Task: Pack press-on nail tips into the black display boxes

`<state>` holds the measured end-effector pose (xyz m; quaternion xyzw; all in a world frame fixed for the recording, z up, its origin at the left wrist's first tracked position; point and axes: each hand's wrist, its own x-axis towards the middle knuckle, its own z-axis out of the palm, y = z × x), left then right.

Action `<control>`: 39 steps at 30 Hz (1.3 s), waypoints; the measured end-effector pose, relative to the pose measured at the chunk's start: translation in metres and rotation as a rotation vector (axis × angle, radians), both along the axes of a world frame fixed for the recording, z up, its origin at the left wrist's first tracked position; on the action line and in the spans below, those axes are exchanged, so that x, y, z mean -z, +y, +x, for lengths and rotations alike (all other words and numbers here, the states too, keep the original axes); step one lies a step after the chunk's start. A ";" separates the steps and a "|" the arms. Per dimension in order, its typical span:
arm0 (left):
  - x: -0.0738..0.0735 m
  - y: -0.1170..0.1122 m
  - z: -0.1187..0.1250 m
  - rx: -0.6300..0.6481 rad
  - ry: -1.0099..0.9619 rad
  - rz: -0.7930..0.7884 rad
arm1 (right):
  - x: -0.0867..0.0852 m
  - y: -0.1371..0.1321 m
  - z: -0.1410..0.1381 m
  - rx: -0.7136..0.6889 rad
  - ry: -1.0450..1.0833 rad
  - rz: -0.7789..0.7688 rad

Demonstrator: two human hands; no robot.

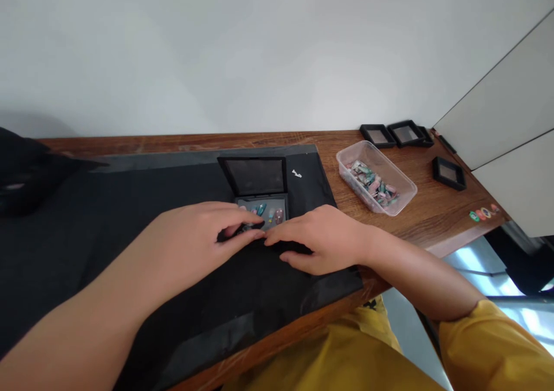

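An open black display case (258,178) stands on a black mat (108,235), its lid raised toward the wall. Several small coloured press-on nails (268,213) lie in its base. My left hand (203,235) rests on the mat at the case's near left edge, fingers together and pinching at something small I cannot make out. Beside it, my right hand (320,238) lies palm down, fingers curled, its fingertips meeting those of the left hand at the case's front edge.
A clear plastic tub (376,177) of several coloured nails sits on the wooden table (428,212) to the right. Black empty cases (392,134) lie at the back right, another (449,172) nearer. Small coloured items (483,213) sit by the right edge.
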<state>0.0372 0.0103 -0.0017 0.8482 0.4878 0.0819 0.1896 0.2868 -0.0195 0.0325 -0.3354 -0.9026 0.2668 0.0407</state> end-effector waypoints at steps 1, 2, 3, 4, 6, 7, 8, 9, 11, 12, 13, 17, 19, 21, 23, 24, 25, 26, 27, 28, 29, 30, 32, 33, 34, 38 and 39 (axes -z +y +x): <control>-0.001 0.000 0.001 0.005 0.003 -0.008 | 0.000 0.000 0.000 0.000 -0.005 0.002; -0.002 -0.001 0.001 0.007 0.007 -0.016 | 0.000 0.001 0.000 -0.001 -0.010 0.000; -0.003 -0.001 0.001 0.004 0.013 -0.024 | 0.000 0.001 0.000 -0.002 -0.014 -0.003; -0.004 -0.001 0.002 -0.006 0.019 -0.029 | 0.000 0.002 0.001 -0.004 -0.016 -0.008; -0.007 -0.001 0.000 -0.038 0.034 -0.033 | -0.001 0.002 0.001 -0.010 -0.014 -0.016; -0.008 0.000 -0.001 -0.060 0.039 -0.027 | -0.001 0.003 0.001 -0.011 -0.012 -0.017; -0.009 0.001 -0.002 -0.084 0.042 -0.016 | -0.001 0.003 0.002 -0.011 -0.012 -0.016; -0.010 0.002 -0.004 -0.106 0.043 -0.002 | -0.001 0.003 0.002 -0.010 -0.013 -0.012; -0.011 0.005 -0.007 -0.137 0.055 -0.002 | -0.002 0.003 0.002 -0.009 -0.015 -0.005; -0.012 0.006 -0.008 -0.142 0.065 -0.016 | -0.002 0.003 0.002 -0.009 -0.013 -0.003; -0.013 0.007 -0.009 -0.141 0.075 -0.038 | -0.002 0.003 0.003 -0.011 -0.010 -0.004; -0.014 0.010 -0.009 -0.134 0.090 -0.098 | 0.000 0.003 0.003 -0.017 0.006 -0.008; -0.014 0.010 -0.009 -0.130 0.083 -0.104 | 0.002 0.003 0.003 -0.017 0.018 -0.002; -0.014 0.010 -0.009 -0.125 0.075 -0.103 | 0.002 0.004 0.003 -0.017 0.029 0.008; -0.014 0.009 -0.009 -0.130 0.056 -0.085 | 0.002 0.004 0.003 -0.017 0.037 0.026; -0.014 0.008 -0.010 -0.138 0.036 -0.066 | 0.001 0.004 0.003 -0.013 0.043 0.042; -0.015 0.007 -0.010 -0.145 0.005 -0.043 | 0.001 0.004 0.003 -0.002 0.054 0.064; -0.016 0.006 -0.009 -0.153 -0.039 -0.016 | 0.000 0.003 0.003 0.016 0.070 0.092; -0.017 0.004 -0.008 -0.160 -0.097 0.007 | 0.001 0.003 0.003 0.039 0.092 0.122; -0.018 0.001 -0.006 -0.162 -0.165 0.024 | 0.001 0.003 0.002 0.066 0.120 0.154; -0.019 -0.002 -0.002 -0.153 -0.238 0.030 | 0.002 0.003 0.002 0.094 0.154 0.185; -0.021 -0.005 0.001 -0.140 -0.314 0.027 | 0.004 0.002 0.001 0.120 0.193 0.212; -0.023 -0.010 0.010 -0.101 -0.443 -0.001 | 0.008 0.002 -0.001 0.180 0.291 0.261; -0.024 -0.013 0.015 -0.095 -0.491 -0.022 | 0.010 0.001 -0.002 0.211 0.343 0.280; -0.025 -0.015 0.018 -0.097 -0.524 -0.053 | 0.011 0.001 -0.003 0.236 0.391 0.294; -0.022 -0.018 0.024 -0.154 -0.634 -0.224 | 0.015 0.000 -0.005 0.275 0.495 0.329; -0.020 -0.017 0.024 -0.161 -0.672 -0.272 | 0.016 0.000 -0.005 0.280 0.509 0.344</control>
